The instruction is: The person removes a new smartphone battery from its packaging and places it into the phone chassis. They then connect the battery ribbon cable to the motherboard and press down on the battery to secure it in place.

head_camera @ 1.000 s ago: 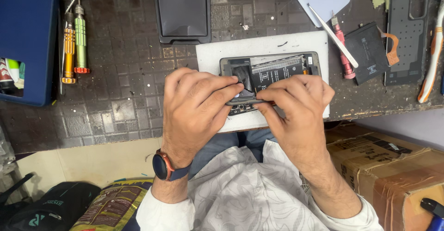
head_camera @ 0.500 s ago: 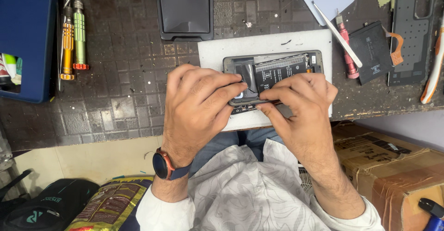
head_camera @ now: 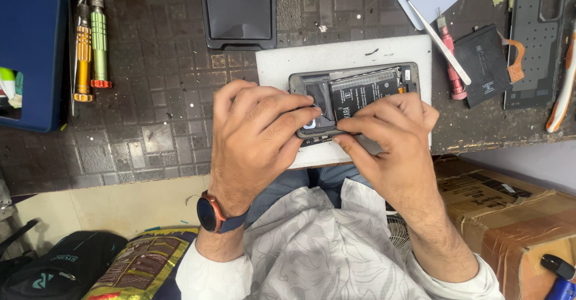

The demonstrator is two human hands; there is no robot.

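Note:
An opened phone [head_camera: 366,87] with its back off lies on a white foam pad [head_camera: 336,54]; its black battery and dark frame are exposed. My left hand [head_camera: 255,132] rests over the phone's left end, fingertips pinched together on the camera area, where a thin metal tip shows between them. My right hand [head_camera: 390,132] grips the phone's near edge from the right, fingers pressed against the frame just below the battery. The two hands' fingertips almost meet. The phone's near left corner is hidden under my fingers. A dark watch [head_camera: 210,213] sits on my left wrist.
On the dark tiled bench, a loose battery [head_camera: 483,66], a red-handled screwdriver [head_camera: 450,60] and a phone back cover [head_camera: 534,42] lie to the right. A dark tray [head_camera: 240,9] sits behind the pad. Orange and green screwdrivers [head_camera: 90,48] and a blue box [head_camera: 30,54] are left. A cardboard box [head_camera: 510,216] stands below right.
Both hands have stayed on the phone with only small finger shifts. The view has drifted slightly.

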